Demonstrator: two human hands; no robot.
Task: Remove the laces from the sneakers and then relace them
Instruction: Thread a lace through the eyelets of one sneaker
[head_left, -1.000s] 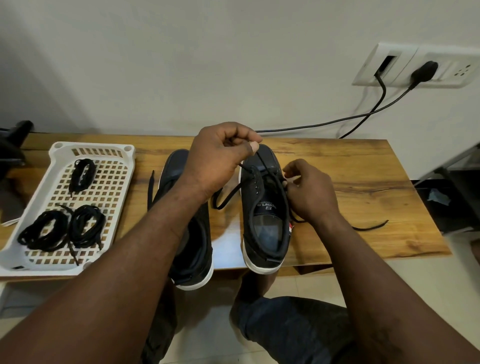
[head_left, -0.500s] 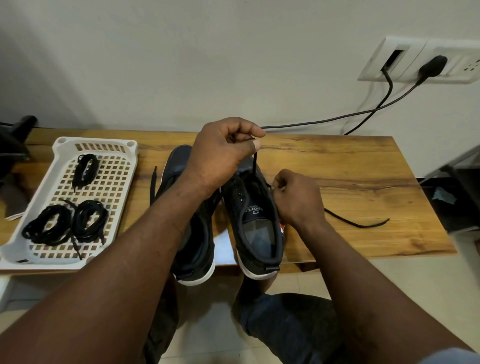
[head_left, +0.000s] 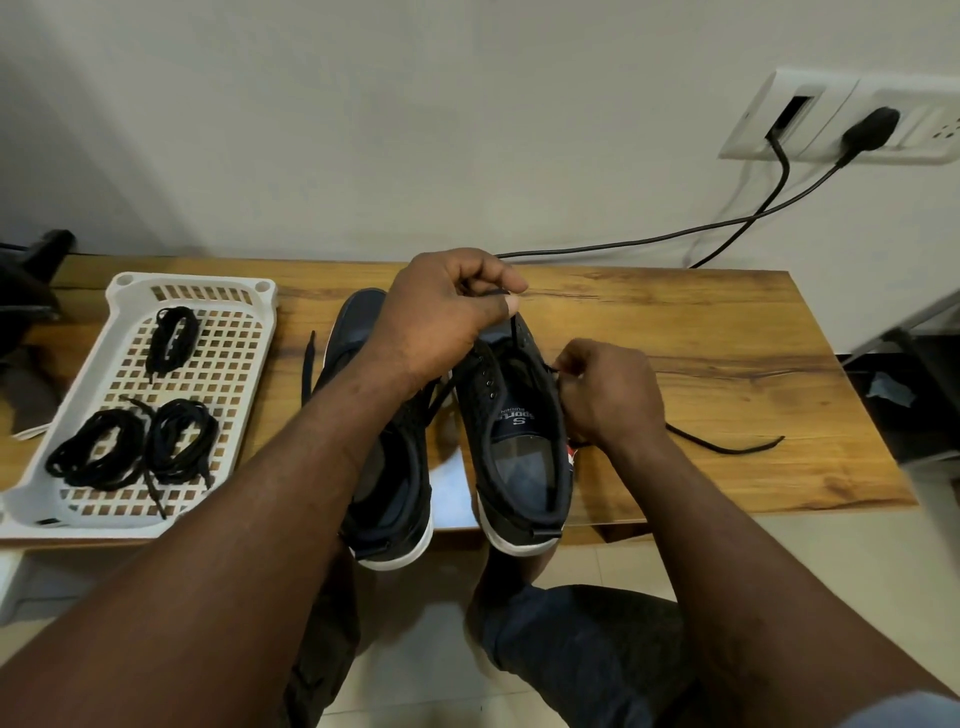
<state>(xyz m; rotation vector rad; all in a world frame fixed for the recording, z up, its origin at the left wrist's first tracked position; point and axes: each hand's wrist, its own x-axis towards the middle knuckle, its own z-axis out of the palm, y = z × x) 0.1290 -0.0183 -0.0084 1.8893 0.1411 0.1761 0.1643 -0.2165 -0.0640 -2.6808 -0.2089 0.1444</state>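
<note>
Shoe (head_left: 519, 457) on tabletop (head_left: 701, 338), heel over near edge.
Left grip (head_left: 441, 317) pinches lace (head_left: 511, 330) up above shoe's front; right grip (head_left: 608, 389) pinches it at shoe's side eyelets (tail lies on tabletop). 2nd shoe (head_left: 395, 499) just beside.

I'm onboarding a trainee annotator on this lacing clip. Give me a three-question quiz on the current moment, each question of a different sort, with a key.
1. True or false: the left hand pinches a lace that runs down to the sneaker with the printed insole.
2. How many lace bundles lie in the white tray? A: two. B: three. C: five.
3. Fill the gap: the loose lace tail on the table trails out from under the ___ hand.

Key: 1 true; 2 B; 3 right.
</note>
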